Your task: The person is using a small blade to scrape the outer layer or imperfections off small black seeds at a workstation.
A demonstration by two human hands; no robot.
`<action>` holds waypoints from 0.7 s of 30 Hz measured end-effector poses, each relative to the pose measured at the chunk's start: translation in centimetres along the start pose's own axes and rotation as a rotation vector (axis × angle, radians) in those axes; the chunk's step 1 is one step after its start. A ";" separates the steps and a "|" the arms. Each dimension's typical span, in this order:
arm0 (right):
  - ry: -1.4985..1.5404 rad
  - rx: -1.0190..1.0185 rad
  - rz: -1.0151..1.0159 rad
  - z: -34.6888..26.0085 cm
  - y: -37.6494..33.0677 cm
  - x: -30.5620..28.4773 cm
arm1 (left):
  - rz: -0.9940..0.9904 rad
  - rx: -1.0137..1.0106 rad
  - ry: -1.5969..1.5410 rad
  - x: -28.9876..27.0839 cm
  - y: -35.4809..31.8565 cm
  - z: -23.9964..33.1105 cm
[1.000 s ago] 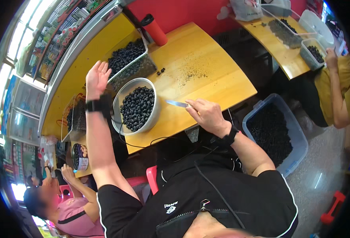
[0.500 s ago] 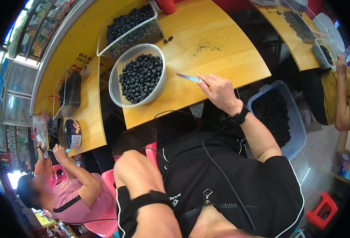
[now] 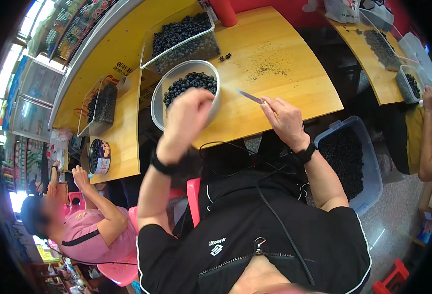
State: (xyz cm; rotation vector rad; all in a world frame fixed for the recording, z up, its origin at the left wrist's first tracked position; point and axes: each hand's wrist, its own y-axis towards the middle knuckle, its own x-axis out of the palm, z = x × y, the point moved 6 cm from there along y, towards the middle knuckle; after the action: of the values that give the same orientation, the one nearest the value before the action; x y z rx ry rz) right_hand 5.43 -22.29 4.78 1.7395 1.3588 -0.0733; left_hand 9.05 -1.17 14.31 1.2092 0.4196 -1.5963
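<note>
My left hand [image 3: 189, 115], smeared by motion, reaches over the near rim of a round translucent bowl [image 3: 218, 98]. Dark, round, berry-like pieces [image 3: 189, 84] fill much of that bowl. Whether the curled-looking fingers hold anything cannot be made out. To the right, above the table's near edge, my right hand [image 3: 283, 120] is closed round a small knife [image 3: 250, 96]. Its blade points left toward the bowl. Beyond the bowl stands a clear rectangular bin [image 3: 189, 49] heaped with the same dark pieces, and a few [image 3: 225, 57] lie loose beside it.
Crumbs [image 3: 267, 66] are scattered on the wooden table [image 3: 299, 88]. A blue-tinted tub [image 3: 371, 171] of dark pieces stands low at my right. A person in pink [image 3: 98, 235] sits at left beside a tin [image 3: 100, 157]; another person's arm [image 3: 429, 132] is at far right.
My left arm, bent back with its hand out of sight, has swung forward over the bowl. My right hand still grips the knife. The whole view has shifted slightly.
</note>
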 end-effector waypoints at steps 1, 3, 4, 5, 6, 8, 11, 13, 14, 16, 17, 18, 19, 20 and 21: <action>0.006 -0.007 -0.012 -0.3 0.0 0.1 | 0.005 -0.018 0.089 -0.4 1.4 -2.2; -0.006 0.030 -0.051 0.1 -0.1 0.6 | -0.192 -0.047 0.054 0.1 4.0 -4.4; -0.006 0.024 -0.058 0.2 -0.2 0.8 | -0.243 0.011 0.085 0.6 5.1 -4.9; 0.000 0.009 -0.034 0.2 -0.3 0.7 | -0.264 0.031 0.031 1.4 5.9 -5.6; 0.007 -0.005 -0.008 0.2 -0.2 0.6 | -0.284 0.052 -0.023 2.1 6.5 -5.9; 0.011 0.006 -0.007 0.3 -0.2 0.6 | -0.360 0.018 -0.016 3.7 7.1 -6.4; 0.012 0.021 -0.006 0.5 0.0 0.4 | -0.451 0.004 0.005 5.4 7.4 -7.2; 0.010 0.026 -0.014 0.4 0.0 0.5 | -0.524 0.017 0.050 6.1 7.3 -7.8; 0.010 0.024 -0.021 0.4 0.0 0.5 | -0.530 0.013 0.047 6.0 7.2 -8.1; 0.012 0.026 -0.033 0.5 0.0 0.8 | -0.526 0.050 0.073 5.5 6.8 -8.7; 0.007 0.006 -0.018 0.5 0.0 0.8 | -0.525 0.025 0.060 5.0 6.5 -8.7; 0.003 -0.015 -0.005 0.5 0.0 0.7 | -0.486 0.016 0.055 4.6 6.2 -9.2; 0.004 -0.013 -0.008 0.5 -0.1 0.7 | -0.483 -0.029 0.034 4.0 5.8 -9.7; 0.006 0.000 -0.011 0.5 -0.1 0.7 | -0.479 -0.073 0.016 3.1 5.6 -9.9; 0.009 0.011 -0.015 0.5 0.0 0.7 | -0.438 -0.089 -0.011 2.1 5.3 -9.9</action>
State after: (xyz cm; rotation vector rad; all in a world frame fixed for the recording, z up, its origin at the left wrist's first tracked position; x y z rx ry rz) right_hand 5.89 -22.13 4.09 1.7408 1.3807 -0.0816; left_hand 18.58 3.16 9.79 1.0879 0.7808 -1.9288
